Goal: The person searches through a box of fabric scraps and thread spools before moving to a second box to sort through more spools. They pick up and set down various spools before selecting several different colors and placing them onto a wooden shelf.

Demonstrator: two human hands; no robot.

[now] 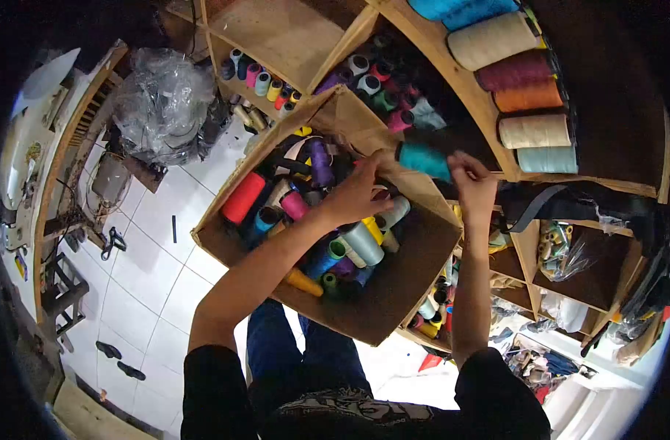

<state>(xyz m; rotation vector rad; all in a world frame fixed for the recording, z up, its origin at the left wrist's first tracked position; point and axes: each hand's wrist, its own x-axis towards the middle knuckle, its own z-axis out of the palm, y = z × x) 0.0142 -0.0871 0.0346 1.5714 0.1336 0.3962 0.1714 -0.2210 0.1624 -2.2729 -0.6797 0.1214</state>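
A teal thread spool (424,160) is in the air over the upper right edge of the cardboard box (350,314), slightly blurred. My right hand (473,176) has its fingers closed at the spool's right end. Over the box reaches my left hand (358,192), fingers apart, its upper fingertips beside the spool's left end; whether they touch is unclear. Inside the box lie several spools, among them a red one (243,198), a purple one (321,163), a pale grey-green one (363,243) and an orange one (304,282).
A wooden shelf (482,110) at the upper right bears a row of large spools. More small spools (263,83) fill compartments behind the box. Clear plastic bags (162,106) sit at the upper left. Dark sandals (121,361) lie on the white tiled floor (155,282).
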